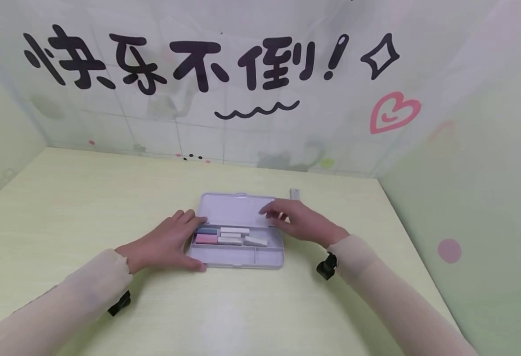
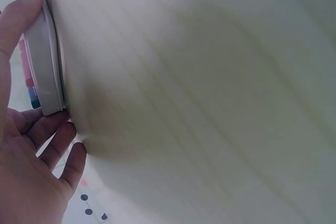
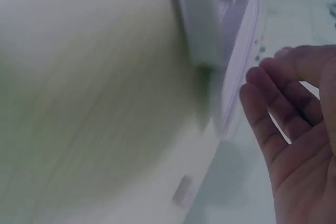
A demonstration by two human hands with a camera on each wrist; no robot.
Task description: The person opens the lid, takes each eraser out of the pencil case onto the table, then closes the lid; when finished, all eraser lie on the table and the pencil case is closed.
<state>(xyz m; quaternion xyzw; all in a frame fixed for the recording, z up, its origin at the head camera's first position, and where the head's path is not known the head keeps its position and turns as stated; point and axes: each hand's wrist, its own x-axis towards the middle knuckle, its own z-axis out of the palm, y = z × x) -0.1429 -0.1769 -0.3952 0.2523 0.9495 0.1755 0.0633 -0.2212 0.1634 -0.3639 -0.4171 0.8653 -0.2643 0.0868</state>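
A pale lilac pencil case lies with its lid folded back on the table. Inside its long compartment are a blue block, a pink block and several small white blocks. My left hand holds the case at its left end, thumb at the front corner and index finger near the hinge. Above the lid's right part hovers my right hand, fingers loosely bent and nothing visible in them. In the right wrist view the right fingertips are beside the lid.
A small grey block lies on the table behind my right hand. The pale table meets a printed sheet at the back and a green-tinted side sheet at the right. Each wrist carries a black camera mount.
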